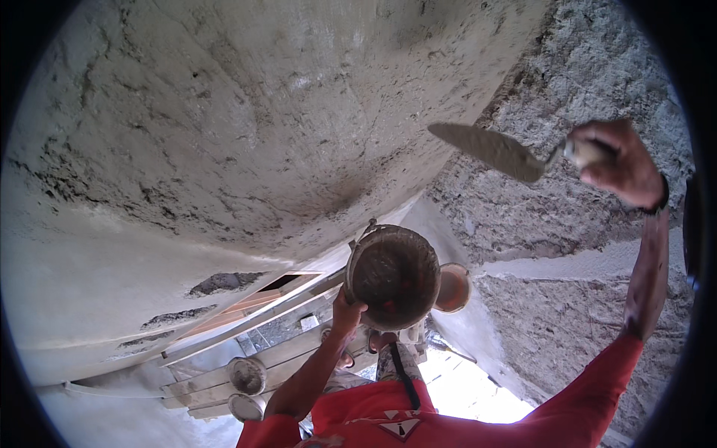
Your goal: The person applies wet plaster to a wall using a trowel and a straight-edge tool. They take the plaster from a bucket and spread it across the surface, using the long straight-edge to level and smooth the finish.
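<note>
My right hand [621, 166] is raised at the right, closed round the handle of a pointed trowel [489, 149]. The trowel's blade is coated in grey mortar and points left, in front of the edge between the smooth and the rough wall. Low in the middle, my left hand [346, 313] grips the rim of a round bucket [393, 278]. Wet dark mortar lies inside that bucket, and its outside is crusted. Part of my left fingers is hidden behind the rim.
A patchy, partly smoothed plaster surface [224, 112] curves over the upper left. Rough wall [590, 82] stands at the right. Under my feet run wooden planks [287, 355]. An orange bucket [452, 288] is beyond the held one; two more buckets [247, 375] stand lower left.
</note>
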Demonstrator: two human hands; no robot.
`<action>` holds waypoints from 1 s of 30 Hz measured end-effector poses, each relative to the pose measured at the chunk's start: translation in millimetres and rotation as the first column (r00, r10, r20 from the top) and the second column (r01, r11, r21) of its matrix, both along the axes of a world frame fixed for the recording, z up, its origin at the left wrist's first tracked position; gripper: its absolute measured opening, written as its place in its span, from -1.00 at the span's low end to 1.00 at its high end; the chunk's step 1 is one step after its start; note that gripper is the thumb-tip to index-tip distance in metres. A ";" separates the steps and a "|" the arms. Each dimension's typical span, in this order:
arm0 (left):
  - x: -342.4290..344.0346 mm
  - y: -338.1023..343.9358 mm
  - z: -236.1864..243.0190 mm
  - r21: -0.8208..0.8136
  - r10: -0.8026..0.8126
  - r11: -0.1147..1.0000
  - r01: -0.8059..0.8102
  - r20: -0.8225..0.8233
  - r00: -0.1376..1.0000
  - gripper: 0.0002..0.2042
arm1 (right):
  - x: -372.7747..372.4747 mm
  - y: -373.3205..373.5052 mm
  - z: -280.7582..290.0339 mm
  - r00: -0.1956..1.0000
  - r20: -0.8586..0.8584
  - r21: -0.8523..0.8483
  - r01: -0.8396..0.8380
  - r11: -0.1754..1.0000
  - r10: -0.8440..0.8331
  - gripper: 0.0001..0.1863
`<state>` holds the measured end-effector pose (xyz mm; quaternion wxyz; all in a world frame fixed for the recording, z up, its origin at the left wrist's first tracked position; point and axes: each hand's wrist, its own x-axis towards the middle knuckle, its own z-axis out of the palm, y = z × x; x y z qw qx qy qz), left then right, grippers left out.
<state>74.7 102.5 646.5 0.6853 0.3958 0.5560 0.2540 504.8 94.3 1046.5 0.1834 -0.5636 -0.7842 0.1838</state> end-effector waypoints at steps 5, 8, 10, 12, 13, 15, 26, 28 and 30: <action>22.0 6.5 46.1 0.100 -0.102 0.989 0.107 -0.052 0.993 -0.49 | -44.9 -80.3 -75.5 0.906 0.188 -0.413 0.424 0.806 -0.379 -0.67; 35.7 8.1 64.8 0.250 -0.154 0.953 0.174 -0.098 0.983 -0.49 | -69.0 -121.0 -136.6 0.880 0.136 -0.596 0.440 0.672 -0.456 -0.65; 44.8 12.0 83.8 0.296 -0.172 0.937 0.184 -0.066 0.983 -0.48 | -90.4 -132.9 -162.3 0.832 0.098 -0.666 0.463 0.585 -0.546 -0.59; 53.3 16.4 103.7 0.301 -0.203 0.933 0.199 -0.020 0.979 -0.47 | -96.7 -140.1 -183.7 0.889 0.165 -0.518 0.446 0.730 -0.426 -0.55; 57.5 17.1 113.3 0.304 -0.221 0.929 0.210 0.004 0.975 -0.46 | -98.4 -140.3 -197.5 0.894 0.204 -0.400 0.447 0.800 -0.398 -0.54; 64.4 19.8 126.7 0.303 -0.284 0.914 0.270 0.002 0.959 -0.44 | -103.3 -128.7 -211.0 0.888 0.302 -0.151 0.403 0.903 -0.346 -0.52; 78.4 21.9 170.4 0.376 -0.435 0.843 0.385 0.055 0.899 -0.47 | -166.5 -155.3 -198.9 0.804 0.527 -0.095 0.380 0.920 -0.277 -0.46; 75.1 20.2 168.7 0.381 -0.471 0.809 0.447 -0.033 0.881 -0.44 | -168.9 -160.4 -188.3 0.775 0.542 -0.069 0.425 0.903 -0.324 -0.51; 76.6 13.9 174.5 0.439 -0.466 0.781 0.445 -0.065 0.882 -0.42 | -169.6 -157.0 -173.7 0.718 0.541 0.093 0.466 0.880 -0.438 -0.58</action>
